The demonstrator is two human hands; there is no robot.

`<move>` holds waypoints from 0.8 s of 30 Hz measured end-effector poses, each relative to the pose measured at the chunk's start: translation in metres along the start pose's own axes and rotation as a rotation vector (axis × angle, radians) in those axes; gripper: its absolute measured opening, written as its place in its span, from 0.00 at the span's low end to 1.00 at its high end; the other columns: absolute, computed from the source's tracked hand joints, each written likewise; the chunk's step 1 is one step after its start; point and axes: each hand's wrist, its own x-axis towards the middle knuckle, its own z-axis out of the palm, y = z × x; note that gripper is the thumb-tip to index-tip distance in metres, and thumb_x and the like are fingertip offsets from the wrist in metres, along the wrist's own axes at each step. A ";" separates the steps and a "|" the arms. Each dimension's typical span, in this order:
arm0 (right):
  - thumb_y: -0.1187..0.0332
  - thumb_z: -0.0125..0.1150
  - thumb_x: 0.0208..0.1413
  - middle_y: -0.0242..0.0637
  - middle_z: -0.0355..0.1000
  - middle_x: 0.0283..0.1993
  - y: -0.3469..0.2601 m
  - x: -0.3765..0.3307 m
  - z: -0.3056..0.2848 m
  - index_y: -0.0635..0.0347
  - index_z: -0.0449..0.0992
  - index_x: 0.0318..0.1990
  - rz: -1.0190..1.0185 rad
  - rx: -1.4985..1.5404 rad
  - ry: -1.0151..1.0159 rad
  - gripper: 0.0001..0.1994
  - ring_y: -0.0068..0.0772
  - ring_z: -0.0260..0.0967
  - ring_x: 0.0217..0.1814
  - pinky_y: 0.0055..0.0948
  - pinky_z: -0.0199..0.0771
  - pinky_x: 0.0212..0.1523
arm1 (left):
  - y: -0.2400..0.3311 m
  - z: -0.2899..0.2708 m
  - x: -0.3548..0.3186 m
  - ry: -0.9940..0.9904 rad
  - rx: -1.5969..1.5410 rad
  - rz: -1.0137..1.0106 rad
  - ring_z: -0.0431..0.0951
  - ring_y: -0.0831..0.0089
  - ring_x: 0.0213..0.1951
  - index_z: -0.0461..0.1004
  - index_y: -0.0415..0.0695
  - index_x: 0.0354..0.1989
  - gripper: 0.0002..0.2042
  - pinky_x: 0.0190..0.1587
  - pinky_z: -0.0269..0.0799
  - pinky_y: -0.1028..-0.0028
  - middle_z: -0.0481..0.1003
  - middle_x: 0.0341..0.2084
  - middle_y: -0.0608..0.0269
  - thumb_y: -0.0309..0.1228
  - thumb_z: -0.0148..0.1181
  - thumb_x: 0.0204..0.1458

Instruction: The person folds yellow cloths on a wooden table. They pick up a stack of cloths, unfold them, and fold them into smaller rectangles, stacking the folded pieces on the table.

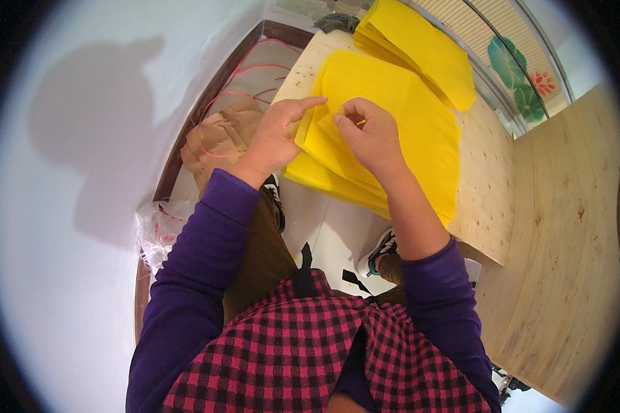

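A stack of yellow fabric sheets (pixel 393 138), soft and felt-like, lies in front of me with its left edges fanned apart. My left hand (pixel 277 134) is at the stack's left edge, a finger stretched out toward the right and the others partly hidden. Over the upper left part of the stack, my right hand (pixel 372 134) is closed in a pinch, thumb against curled fingers. A bit of yellow shows at its fingertips, where the edge of a top sheet seems to be gripped.
The stack rests on a pale wooden board (pixel 486 179). Behind it lies a second yellow pile (pixel 420 48), near dark crumpled cloth (pixel 336 23). Crumpled brown paper (pixel 220 134) and clear plastic (pixel 160 227) lie on the left by the wall. A larger wooden panel (pixel 565 227) stands right.
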 end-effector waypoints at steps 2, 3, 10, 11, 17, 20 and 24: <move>0.69 0.61 0.49 0.44 0.73 0.29 0.002 -0.001 0.000 0.65 0.74 0.33 -0.012 0.012 -0.015 0.08 0.37 0.71 0.29 0.31 0.71 0.33 | 0.000 0.001 0.000 0.004 -0.036 -0.026 0.73 0.55 0.42 0.73 0.48 0.52 0.26 0.48 0.67 0.65 0.76 0.37 0.54 0.27 0.66 0.39; 0.69 0.61 0.49 0.44 0.72 0.29 0.003 -0.002 0.000 0.66 0.74 0.33 -0.023 0.018 -0.024 0.08 0.37 0.71 0.29 0.31 0.71 0.33 | 0.000 0.002 -0.001 0.006 -0.053 -0.037 0.73 0.55 0.43 0.73 0.48 0.53 0.26 0.49 0.67 0.65 0.76 0.38 0.54 0.26 0.66 0.39; 0.69 0.61 0.50 0.44 0.72 0.29 0.000 -0.005 0.002 0.66 0.73 0.33 -0.024 0.023 -0.058 0.08 0.34 0.70 0.29 0.30 0.71 0.33 | -0.001 0.004 -0.002 0.009 -0.122 -0.109 0.73 0.56 0.45 0.73 0.48 0.53 0.27 0.51 0.67 0.67 0.76 0.41 0.55 0.25 0.66 0.38; 0.69 0.61 0.50 0.43 0.72 0.29 0.000 -0.005 0.002 0.66 0.73 0.33 -0.013 0.041 -0.059 0.08 0.33 0.70 0.29 0.30 0.71 0.34 | -0.001 0.004 -0.002 0.007 -0.120 -0.106 0.73 0.56 0.45 0.73 0.49 0.53 0.27 0.51 0.67 0.67 0.76 0.42 0.55 0.25 0.66 0.38; 0.68 0.62 0.50 0.40 0.74 0.31 -0.001 -0.004 -0.003 0.66 0.74 0.34 0.054 0.117 -0.106 0.09 0.28 0.69 0.30 0.28 0.72 0.36 | 0.000 0.003 -0.004 -0.012 -0.121 -0.126 0.72 0.56 0.47 0.73 0.50 0.54 0.28 0.52 0.66 0.66 0.75 0.43 0.56 0.23 0.65 0.38; 0.66 0.63 0.49 0.41 0.74 0.34 -0.003 -0.005 -0.003 0.65 0.74 0.35 0.017 0.069 -0.124 0.11 0.32 0.71 0.33 0.30 0.72 0.38 | -0.001 0.002 -0.004 -0.021 -0.095 -0.134 0.72 0.56 0.47 0.72 0.51 0.55 0.30 0.53 0.65 0.66 0.75 0.44 0.56 0.22 0.64 0.37; 0.65 0.66 0.46 0.43 0.72 0.41 -0.009 -0.014 -0.005 0.62 0.74 0.38 -0.066 -0.034 -0.143 0.14 0.39 0.71 0.41 0.33 0.72 0.44 | -0.003 0.002 -0.004 -0.045 -0.077 -0.150 0.71 0.55 0.48 0.71 0.52 0.55 0.31 0.54 0.65 0.65 0.75 0.45 0.56 0.21 0.63 0.36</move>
